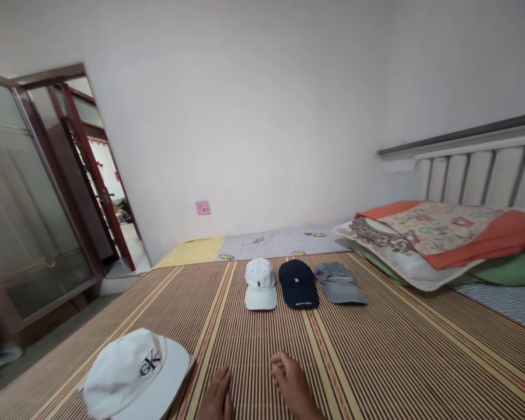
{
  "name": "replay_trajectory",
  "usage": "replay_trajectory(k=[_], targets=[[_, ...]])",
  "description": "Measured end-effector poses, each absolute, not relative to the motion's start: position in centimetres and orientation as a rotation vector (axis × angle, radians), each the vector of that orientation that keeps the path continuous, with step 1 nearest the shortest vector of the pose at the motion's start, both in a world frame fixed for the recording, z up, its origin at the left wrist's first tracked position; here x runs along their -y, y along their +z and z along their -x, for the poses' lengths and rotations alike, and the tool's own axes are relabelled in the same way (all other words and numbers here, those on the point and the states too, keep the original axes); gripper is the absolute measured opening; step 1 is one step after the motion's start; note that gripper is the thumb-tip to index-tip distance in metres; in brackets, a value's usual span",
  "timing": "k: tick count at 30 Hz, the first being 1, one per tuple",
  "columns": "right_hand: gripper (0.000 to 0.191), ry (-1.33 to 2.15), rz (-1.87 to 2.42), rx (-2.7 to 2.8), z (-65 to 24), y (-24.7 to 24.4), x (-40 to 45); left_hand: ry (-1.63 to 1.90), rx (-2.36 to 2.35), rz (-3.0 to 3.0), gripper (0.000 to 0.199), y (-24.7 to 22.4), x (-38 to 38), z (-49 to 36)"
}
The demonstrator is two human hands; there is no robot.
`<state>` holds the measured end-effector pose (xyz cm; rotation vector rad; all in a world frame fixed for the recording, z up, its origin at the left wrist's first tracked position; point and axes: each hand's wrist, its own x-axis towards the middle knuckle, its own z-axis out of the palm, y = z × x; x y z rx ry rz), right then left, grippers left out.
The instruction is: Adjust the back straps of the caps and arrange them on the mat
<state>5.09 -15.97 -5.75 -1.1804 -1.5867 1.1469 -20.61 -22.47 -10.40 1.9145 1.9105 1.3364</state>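
A white cap with "CK" lettering [133,373] lies on the striped mat [389,350] at the lower left. Farther back, a small white cap [261,284], a navy cap [298,284] and a grey cap [340,283] sit side by side in a row, brims toward me. My left hand [216,396] is low over the mat, right of the CK cap, its fingers together with nothing visible in them. To its right, my right hand [292,385] has curled fingers and holds nothing visible. Neither hand touches a cap.
Stacked pillows with a floral, orange-edged cover [450,230] lie at the back right beside the slatted headboard [476,172]. A checked sheet [280,240] shows along the wall. A pink note [203,207] is on the wall. A doorway with an open door [94,157] stands at left.
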Motion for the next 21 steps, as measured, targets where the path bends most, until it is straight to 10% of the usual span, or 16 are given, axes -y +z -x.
replay_trajectory(k=[21], targets=[[0.032,1.259,1.189,1.731,-13.9,-5.9,25.9,1.184,-2.111,-1.875,0.053,-7.2,23.8,18.6]])
